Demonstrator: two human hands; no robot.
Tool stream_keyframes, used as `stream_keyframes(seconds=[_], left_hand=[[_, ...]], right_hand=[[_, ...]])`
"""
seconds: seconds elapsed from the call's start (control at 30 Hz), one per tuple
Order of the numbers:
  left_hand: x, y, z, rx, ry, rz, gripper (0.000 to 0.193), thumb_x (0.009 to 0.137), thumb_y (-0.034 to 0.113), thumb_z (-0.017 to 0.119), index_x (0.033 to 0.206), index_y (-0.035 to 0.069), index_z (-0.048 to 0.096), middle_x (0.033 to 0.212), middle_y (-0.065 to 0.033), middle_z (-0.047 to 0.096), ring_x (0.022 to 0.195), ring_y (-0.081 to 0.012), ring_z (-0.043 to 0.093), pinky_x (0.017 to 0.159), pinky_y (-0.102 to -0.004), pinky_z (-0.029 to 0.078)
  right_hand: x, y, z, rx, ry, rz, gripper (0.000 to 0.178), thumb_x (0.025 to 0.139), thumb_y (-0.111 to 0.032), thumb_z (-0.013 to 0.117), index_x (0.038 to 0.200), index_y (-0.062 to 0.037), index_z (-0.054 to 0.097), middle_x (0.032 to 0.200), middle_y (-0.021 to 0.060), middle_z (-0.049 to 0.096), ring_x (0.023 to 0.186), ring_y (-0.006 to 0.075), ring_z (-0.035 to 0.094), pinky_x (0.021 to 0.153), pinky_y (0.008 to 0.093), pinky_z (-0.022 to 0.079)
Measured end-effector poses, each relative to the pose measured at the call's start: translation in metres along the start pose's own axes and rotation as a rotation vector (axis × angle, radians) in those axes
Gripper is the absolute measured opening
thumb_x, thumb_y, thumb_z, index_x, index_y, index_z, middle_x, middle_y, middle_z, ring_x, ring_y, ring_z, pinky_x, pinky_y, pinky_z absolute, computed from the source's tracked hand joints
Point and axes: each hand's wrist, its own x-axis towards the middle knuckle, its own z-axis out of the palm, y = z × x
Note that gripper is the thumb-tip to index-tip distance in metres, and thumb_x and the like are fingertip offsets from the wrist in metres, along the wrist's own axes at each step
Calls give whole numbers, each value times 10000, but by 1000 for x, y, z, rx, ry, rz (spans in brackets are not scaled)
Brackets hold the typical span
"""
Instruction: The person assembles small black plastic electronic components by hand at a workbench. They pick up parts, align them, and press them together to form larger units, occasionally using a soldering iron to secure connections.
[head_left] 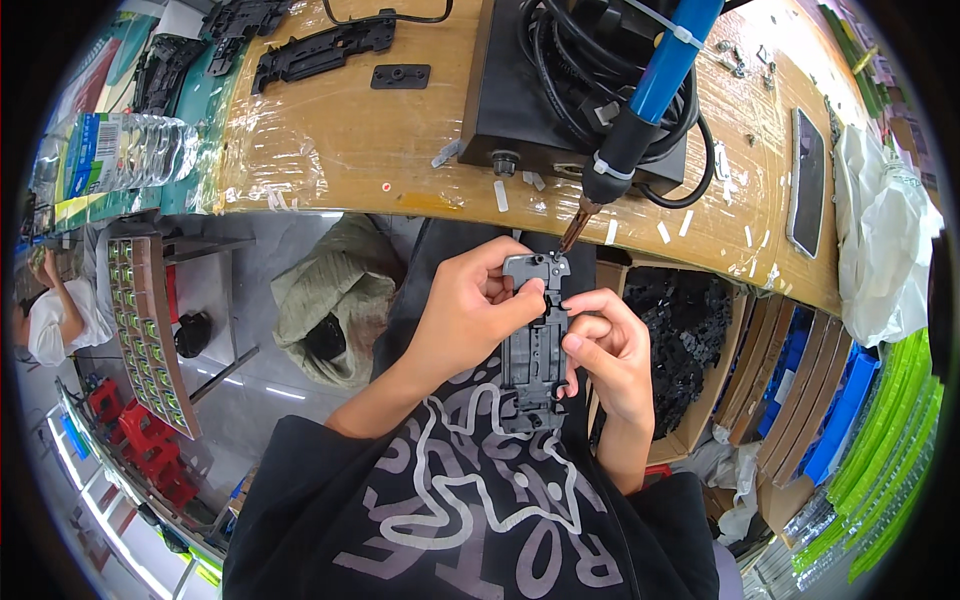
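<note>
Both hands grip a dark grey plastic part (533, 340): left hand (470, 310) on top, right hand (610, 350) alongside, hiding its edges, just below the soldering iron tip (575, 232). Blue-labelled clear bottle (115, 150) far left of it on the counter (350, 150).

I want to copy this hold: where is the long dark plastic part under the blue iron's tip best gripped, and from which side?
Grip the dark plastic part by its long side edges at mid-length, one hand from each side, as the left hand and right hand do. It is long and narrow, and this probably keeps fingers off its top end by the soldering iron tip.
</note>
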Motion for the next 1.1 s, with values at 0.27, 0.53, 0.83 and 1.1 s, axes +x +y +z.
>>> stream_keyframes(seconds=[0.27,0.53,0.83,1.1], left_hand=[[4,-8,-1,111,57,19,114,730,15,579,821,-26,524,645,28,507,557,8,415,470,-147,336],[5,-3,-1,87,61,42,126,731,19,575,837,-30,528,646,29,508,559,6,418,472,-150,341],[4,1,1,40,60,10,124,727,18,567,834,-30,528,656,19,518,571,0,436,486,-153,354],[4,0,1,-20,50,-12,128,734,20,568,842,-30,523,680,15,525,593,-3,449,505,-154,364]], right_hand=[[8,8,-7,-41,1,-9,220,782,31,521,989,48,450,608,52,508,468,121,509,451,259,481],[10,4,-5,-30,-5,-18,219,783,27,523,988,51,449,613,52,506,459,118,501,442,257,477],[5,1,-2,-1,23,-27,223,779,28,526,986,53,448,607,54,506,454,115,496,430,253,475],[4,0,1,23,39,-12,218,775,27,529,979,54,455,609,52,504,447,109,489,409,253,472]])
